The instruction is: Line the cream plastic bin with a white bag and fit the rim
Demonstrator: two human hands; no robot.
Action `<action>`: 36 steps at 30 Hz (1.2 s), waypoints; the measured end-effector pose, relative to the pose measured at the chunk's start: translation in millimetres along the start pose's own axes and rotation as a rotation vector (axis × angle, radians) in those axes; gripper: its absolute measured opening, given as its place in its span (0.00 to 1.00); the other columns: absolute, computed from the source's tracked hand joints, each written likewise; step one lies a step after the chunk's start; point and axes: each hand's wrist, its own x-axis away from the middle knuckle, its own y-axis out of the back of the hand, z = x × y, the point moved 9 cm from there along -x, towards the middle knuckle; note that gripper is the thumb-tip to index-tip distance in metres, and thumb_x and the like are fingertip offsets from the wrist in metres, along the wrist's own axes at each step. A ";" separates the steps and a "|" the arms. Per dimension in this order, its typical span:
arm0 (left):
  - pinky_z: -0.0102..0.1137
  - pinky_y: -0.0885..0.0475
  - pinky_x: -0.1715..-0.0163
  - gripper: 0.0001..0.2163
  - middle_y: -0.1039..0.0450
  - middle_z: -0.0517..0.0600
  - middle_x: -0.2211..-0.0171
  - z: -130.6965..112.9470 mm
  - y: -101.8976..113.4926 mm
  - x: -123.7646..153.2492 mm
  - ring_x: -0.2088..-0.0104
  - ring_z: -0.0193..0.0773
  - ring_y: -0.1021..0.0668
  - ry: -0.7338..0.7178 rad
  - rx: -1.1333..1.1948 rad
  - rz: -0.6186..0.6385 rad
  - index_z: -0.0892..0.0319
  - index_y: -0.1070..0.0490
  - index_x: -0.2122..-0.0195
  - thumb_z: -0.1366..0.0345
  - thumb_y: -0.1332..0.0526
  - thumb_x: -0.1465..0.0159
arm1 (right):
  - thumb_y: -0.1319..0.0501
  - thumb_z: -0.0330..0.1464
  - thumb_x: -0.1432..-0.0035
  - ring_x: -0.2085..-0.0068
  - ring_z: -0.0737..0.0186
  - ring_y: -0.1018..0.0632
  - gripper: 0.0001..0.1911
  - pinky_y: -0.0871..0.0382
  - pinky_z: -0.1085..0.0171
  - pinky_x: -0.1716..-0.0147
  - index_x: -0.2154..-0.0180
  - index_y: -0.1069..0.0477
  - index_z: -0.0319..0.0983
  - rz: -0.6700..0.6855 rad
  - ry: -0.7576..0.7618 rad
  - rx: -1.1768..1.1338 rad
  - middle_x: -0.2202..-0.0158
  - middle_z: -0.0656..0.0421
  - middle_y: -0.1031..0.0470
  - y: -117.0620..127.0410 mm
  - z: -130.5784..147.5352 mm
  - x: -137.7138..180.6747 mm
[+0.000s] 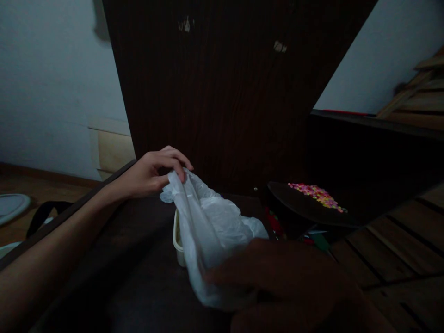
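Observation:
A crumpled white plastic bag (222,217) drapes over a pale container (178,247) on the dark wooden surface. Only the container's left end and part of its rim show; the bag hides the rest. At the bag's far left edge, my left hand (157,171) pinches the plastic between thumb and fingers. My right hand (287,277) lies in deep shadow over the near right side of the bag. Its fingers reach onto the plastic, and the darkness hides how firmly they hold it.
A dark wooden panel (215,92) rises behind the bag. To the right, a dark curved piece (298,203) bears a cluster of pink and yellow dots (317,195). Below it are red and green items (319,240). Wooden slats (398,245) lie at the lower right.

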 end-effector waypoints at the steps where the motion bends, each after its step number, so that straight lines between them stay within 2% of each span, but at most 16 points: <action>1: 0.37 0.29 0.51 0.09 0.19 0.51 0.58 0.8 -2.4 4.3 0.54 0.45 0.22 -0.011 0.008 0.049 0.55 0.20 0.73 0.67 0.37 0.36 | 0.38 0.41 0.33 0.70 0.60 0.18 0.18 0.31 0.64 0.76 0.44 0.25 0.45 0.079 0.050 0.074 0.64 0.59 0.16 -13.6 10.0 3.1; 3: 0.38 0.29 0.51 0.10 0.18 0.52 0.59 1.7 -8.6 15.1 0.53 0.47 0.23 -0.016 0.017 0.158 0.53 0.19 0.74 0.66 0.37 0.36 | 0.38 0.39 0.33 0.76 0.61 0.21 0.18 0.38 0.62 0.83 0.43 0.26 0.51 0.264 0.010 0.162 0.68 0.63 0.17 -38.5 11.1 9.7; 5: 0.38 0.29 0.51 0.11 0.19 0.53 0.56 1.7 -14.1 27.7 0.52 0.48 0.23 -0.006 -0.005 0.243 0.52 0.19 0.74 0.66 0.38 0.35 | 0.38 0.38 0.33 0.75 0.62 0.21 0.14 0.38 0.62 0.82 0.47 0.24 0.52 0.285 -0.045 0.110 0.69 0.65 0.18 -42.3 7.0 11.9; 7: 0.38 0.29 0.51 0.13 0.20 0.53 0.53 1.0 -20.4 40.8 0.52 0.48 0.23 -0.001 -0.060 0.312 0.52 0.20 0.74 0.68 0.40 0.35 | 0.40 0.38 0.31 0.70 0.64 0.18 0.10 0.31 0.65 0.74 0.52 0.22 0.47 0.157 -0.048 -0.078 0.65 0.64 0.16 -30.6 4.6 8.0; 10: 0.39 0.30 0.48 0.12 0.22 0.52 0.49 8.1 -31.4 60.4 0.50 0.48 0.24 0.064 -0.176 0.397 0.52 0.19 0.72 0.70 0.41 0.37 | 0.43 0.37 0.28 0.60 0.66 0.17 0.11 0.27 0.67 0.58 0.54 0.22 0.43 -0.143 -0.062 -0.256 0.59 0.63 0.16 -10.2 -11.8 0.1; 12: 0.42 0.31 0.43 0.10 0.23 0.52 0.48 19.0 -36.6 72.1 0.48 0.50 0.24 0.151 -0.261 0.421 0.52 0.18 0.67 0.70 0.39 0.39 | 0.43 0.36 0.29 0.54 0.62 0.19 0.11 0.29 0.63 0.51 0.52 0.24 0.42 -0.309 -0.116 -0.160 0.55 0.60 0.18 -9.0 -29.7 -3.9; 15: 0.46 0.33 0.40 0.10 0.23 0.54 0.47 34.0 -40.6 85.0 0.46 0.54 0.24 0.269 -0.318 0.411 0.54 0.19 0.62 0.65 0.40 0.39 | 0.38 0.37 0.33 0.45 0.49 0.25 0.18 0.31 0.51 0.45 0.44 0.28 0.38 -0.360 -0.171 0.106 0.47 0.51 0.22 -28.8 -49.9 -12.5; 17: 0.46 0.33 0.40 0.12 0.23 0.55 0.47 41.5 -41.6 88.9 0.46 0.55 0.24 0.333 -0.290 0.371 0.56 0.21 0.59 0.61 0.43 0.35 | 0.36 0.36 0.35 0.46 0.47 0.25 0.20 0.32 0.49 0.44 0.44 0.28 0.38 -0.385 -0.165 0.187 0.49 0.50 0.22 -39.3 -56.6 -16.6; 20: 0.44 0.30 0.43 0.17 0.22 0.56 0.50 53.7 -40.3 89.5 0.49 0.53 0.22 0.430 -0.218 0.253 0.57 0.24 0.56 0.54 0.48 0.30 | 0.39 0.29 0.35 0.57 0.54 0.24 0.07 0.31 0.54 0.51 0.57 0.24 0.40 -0.374 -0.126 0.178 0.62 0.56 0.21 -46.5 -56.2 -19.7; 23: 0.42 0.26 0.51 0.17 0.22 0.55 0.56 66.9 -38.7 88.3 0.56 0.51 0.21 0.501 -0.148 0.113 0.58 0.26 0.56 0.50 0.44 0.32 | 0.42 0.27 0.34 0.63 0.59 0.26 0.08 0.33 0.59 0.58 0.64 0.25 0.39 -0.329 -0.094 0.171 0.68 0.59 0.24 -46.3 -45.8 -16.7; 27: 0.37 0.24 0.59 0.18 0.23 0.51 0.56 81.0 -32.8 87.4 0.59 0.48 0.21 0.575 0.070 -0.128 0.56 0.28 0.50 0.56 0.35 0.40 | 0.43 0.28 0.32 0.67 0.61 0.26 0.09 0.36 0.60 0.61 0.65 0.27 0.39 -0.227 -0.083 0.245 0.69 0.59 0.25 -48.8 -29.9 -3.9; 29: 0.35 0.24 0.61 0.21 0.22 0.50 0.55 85.5 -33.7 86.8 0.58 0.46 0.21 0.620 0.204 -0.194 0.54 0.28 0.48 0.61 0.34 0.43 | 0.41 0.34 0.31 0.68 0.61 0.25 0.11 0.37 0.61 0.63 0.67 0.27 0.40 -0.142 -0.095 0.228 0.69 0.61 0.24 -53.3 -29.3 1.6; 31: 0.33 0.25 0.64 0.20 0.21 0.50 0.56 89.7 -37.6 87.0 0.60 0.44 0.20 0.689 0.322 -0.222 0.54 0.24 0.49 0.65 0.35 0.44 | 0.41 0.41 0.30 0.69 0.63 0.24 0.18 0.39 0.62 0.66 0.71 0.28 0.40 -0.089 -0.149 0.141 0.72 0.63 0.24 -54.5 -38.3 4.2; 33: 0.32 0.25 0.67 0.17 0.19 0.50 0.58 94.5 -42.3 88.8 0.64 0.43 0.19 0.766 0.462 -0.268 0.55 0.21 0.54 0.67 0.36 0.45 | 0.44 0.45 0.28 0.72 0.65 0.26 0.23 0.41 0.63 0.69 0.73 0.29 0.40 -0.153 -0.267 0.072 0.74 0.63 0.26 -46.0 -57.8 3.8; 36: 0.32 0.24 0.71 0.11 0.17 0.54 0.60 100.2 -56.1 92.3 0.66 0.45 0.18 0.891 0.696 -0.299 0.58 0.17 0.63 0.67 0.36 0.47 | 0.43 0.47 0.30 0.72 0.65 0.28 0.21 0.41 0.63 0.70 0.68 0.26 0.39 -0.336 -0.432 0.084 0.74 0.61 0.27 -31.0 -88.3 -1.4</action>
